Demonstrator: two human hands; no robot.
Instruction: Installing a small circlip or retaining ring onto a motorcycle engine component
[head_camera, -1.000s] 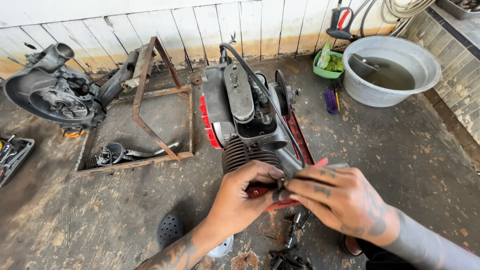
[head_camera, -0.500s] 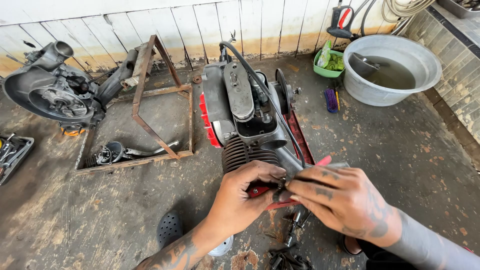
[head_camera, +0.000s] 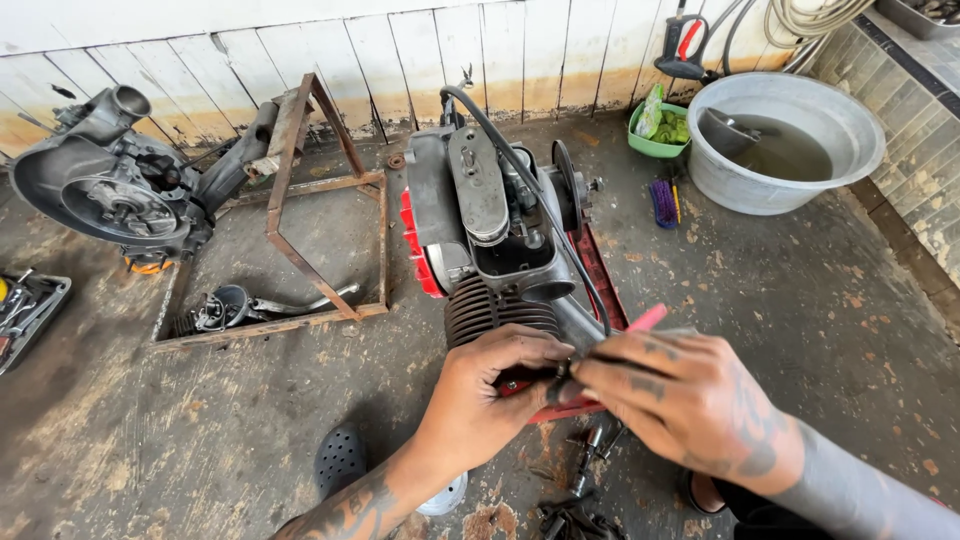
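A dark scooter engine with a finned cylinder stands on a red stand on the concrete floor. My left hand and my right hand meet just in front of the cylinder. Both pinch a small dark part at the end of the black cable that runs over the engine. A pink-handled tool pokes out behind my right hand; which hand carries it is hidden.
A second engine lies far left beside a rusty metal frame holding loose parts. A grey basin of water, green tub and brush sit far right. Small parts lie by my knees, a tool tray at left.
Both hands stay pressed together on the small part at the cable end; only slight finger shifts show. The engine has not moved.
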